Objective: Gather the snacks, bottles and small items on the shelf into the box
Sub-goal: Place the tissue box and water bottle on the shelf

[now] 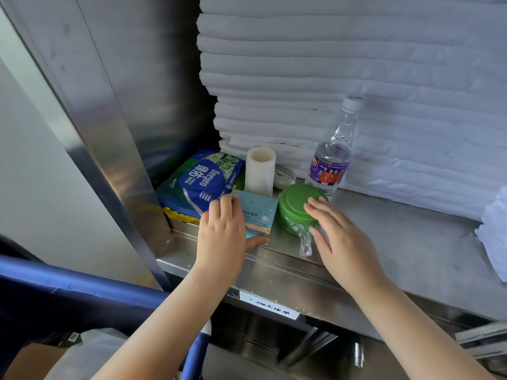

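Note:
My left hand lies on a small light-blue box at the front of the steel shelf, fingers over its top and thumb under its near edge. My right hand reaches a green-lidded round container, fingertips touching the lid and thumb beside its plastic wrap. Behind stand a white roll and a clear water bottle. A blue-green Deeyeo pack lies at the left, over a yellow packet.
A tall stack of folded white linen fills the back of the shelf. More white cloth sits at the right edge. A steel side wall bounds the left. A blue cart rail and a cardboard box are at the lower left.

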